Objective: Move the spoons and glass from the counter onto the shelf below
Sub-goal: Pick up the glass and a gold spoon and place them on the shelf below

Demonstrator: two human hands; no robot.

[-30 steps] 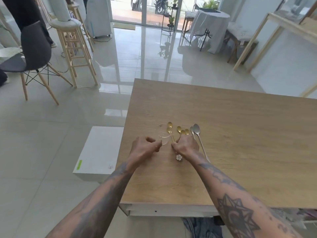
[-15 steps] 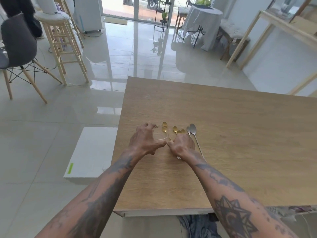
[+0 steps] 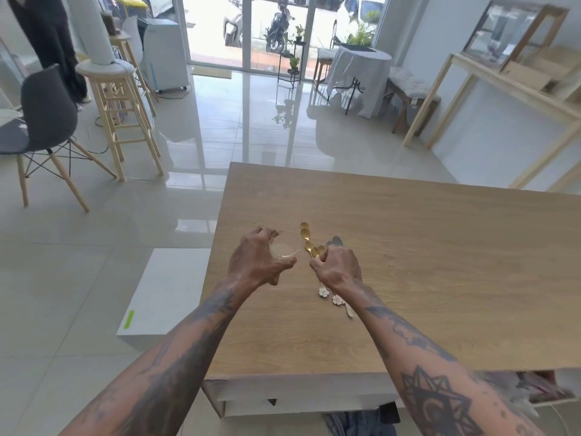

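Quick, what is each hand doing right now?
Left hand: closed around the clear glass.
Right hand: closed on the bunch of spoons.

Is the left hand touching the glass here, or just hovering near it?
Touching. The head view shows the left hand wrapped around the clear glass, with its fingers on the far rim and the thumb against the near side.

Wood-grain counter point(image 3: 440, 278), rectangular, light brown top. On it, near left edge: clear glass point(image 3: 284, 248), gold and silver spoons point(image 3: 309, 243) bunched just beside it.
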